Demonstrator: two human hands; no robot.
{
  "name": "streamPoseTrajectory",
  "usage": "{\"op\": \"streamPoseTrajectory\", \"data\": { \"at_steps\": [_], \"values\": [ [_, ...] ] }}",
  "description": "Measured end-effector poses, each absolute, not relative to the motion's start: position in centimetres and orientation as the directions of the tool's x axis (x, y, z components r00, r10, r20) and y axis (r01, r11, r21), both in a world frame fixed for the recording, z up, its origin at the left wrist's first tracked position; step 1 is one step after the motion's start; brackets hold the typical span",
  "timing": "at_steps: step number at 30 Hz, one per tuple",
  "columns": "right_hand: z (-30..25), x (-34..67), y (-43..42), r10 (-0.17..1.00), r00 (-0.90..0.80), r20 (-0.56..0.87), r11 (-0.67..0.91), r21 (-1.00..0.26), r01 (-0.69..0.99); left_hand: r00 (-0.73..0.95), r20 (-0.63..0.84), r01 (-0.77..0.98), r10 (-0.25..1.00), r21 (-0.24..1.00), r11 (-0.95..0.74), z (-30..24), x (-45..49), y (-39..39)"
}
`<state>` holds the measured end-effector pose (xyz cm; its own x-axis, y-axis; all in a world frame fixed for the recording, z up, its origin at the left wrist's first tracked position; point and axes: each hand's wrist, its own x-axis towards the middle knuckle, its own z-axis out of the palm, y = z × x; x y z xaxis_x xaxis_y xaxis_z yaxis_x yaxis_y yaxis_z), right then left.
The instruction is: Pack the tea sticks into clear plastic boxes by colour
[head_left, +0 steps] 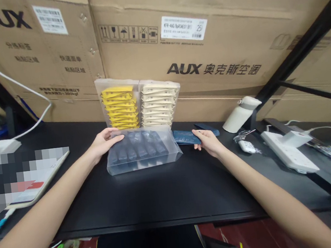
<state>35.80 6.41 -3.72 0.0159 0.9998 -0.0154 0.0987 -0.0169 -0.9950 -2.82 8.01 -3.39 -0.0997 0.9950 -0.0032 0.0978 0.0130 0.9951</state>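
A frosted plastic box (143, 150) of dark blue packets lies flat on the black table (161, 192). My left hand (104, 143) rests on the box's left end, fingers curled over its top edge. My right hand (207, 141) pinches a single dark blue packet (186, 137) lying just right of the box. Another dark blue packet (207, 127) lies behind my right hand. Two more frosted boxes stand upright against the cardboard behind: one with yellow packets (120, 105), one with cream packets (160, 102).
Large AUX cardboard cartons (220, 54) wall off the back. A white bottle (242, 113), a small white device (247, 146) and a white power strip (290, 151) sit at the right beside a black slanted frame bar (300, 49). A tablet-like slab (37, 178) and white cable (14, 83) lie left.
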Motion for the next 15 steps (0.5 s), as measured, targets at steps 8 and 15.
{"op": "streamPoseTrajectory", "data": {
  "at_steps": [8, 15],
  "values": [
    [-3.41, 35.33, 6.27, 0.988, 0.123, -0.089, -0.082, -0.995, -0.054, -0.065, -0.002, 0.127, 0.998, 0.992, 0.01, -3.49, -3.13, 8.12],
    [-3.98, 34.7, 6.5, 0.979, 0.05, -0.196, -0.186, -0.97, -0.159, -0.042, 0.0, 0.097, 0.999, 0.995, 0.004, -3.71, -3.18, 8.25]
  ]
}}
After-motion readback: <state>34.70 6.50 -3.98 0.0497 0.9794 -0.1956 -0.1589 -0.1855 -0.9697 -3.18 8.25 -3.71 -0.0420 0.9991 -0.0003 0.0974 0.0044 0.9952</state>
